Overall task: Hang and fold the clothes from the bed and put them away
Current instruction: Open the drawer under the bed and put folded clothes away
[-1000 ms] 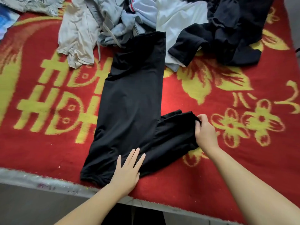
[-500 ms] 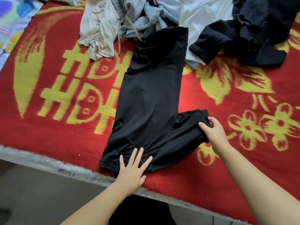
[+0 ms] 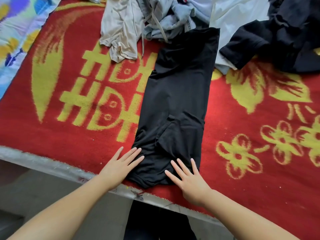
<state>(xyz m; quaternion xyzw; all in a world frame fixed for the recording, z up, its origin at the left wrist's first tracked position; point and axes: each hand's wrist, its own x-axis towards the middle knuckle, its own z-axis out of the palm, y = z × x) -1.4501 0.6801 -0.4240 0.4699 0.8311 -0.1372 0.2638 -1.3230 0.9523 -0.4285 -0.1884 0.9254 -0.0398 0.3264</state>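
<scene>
A black garment [image 3: 176, 94] lies folded into a long strip on the red and yellow blanket [image 3: 242, 129], running from the near bed edge toward the clothes pile. Its sleeve is folded in over the lower part. My left hand [image 3: 119, 165] lies flat with straight fingers at the garment's lower left corner, fingertips touching the cloth. My right hand [image 3: 188, 179] presses flat on the lower right corner. More clothes are heaped at the far side: a beige garment [image 3: 121, 32], grey-blue clothes [image 3: 166, 19], a white garment [image 3: 237, 16] and dark clothes [image 3: 284, 40].
The bed's near edge [image 3: 52, 168] runs diagonally below my hands, with grey floor beyond it. A flowered blue and yellow sheet [image 3: 15, 32] lies at the far left.
My right hand has let go of the sleeve after folding it in over the garment and now lies flat at the bottom right. My left hand has shifted to the lower left corner.
</scene>
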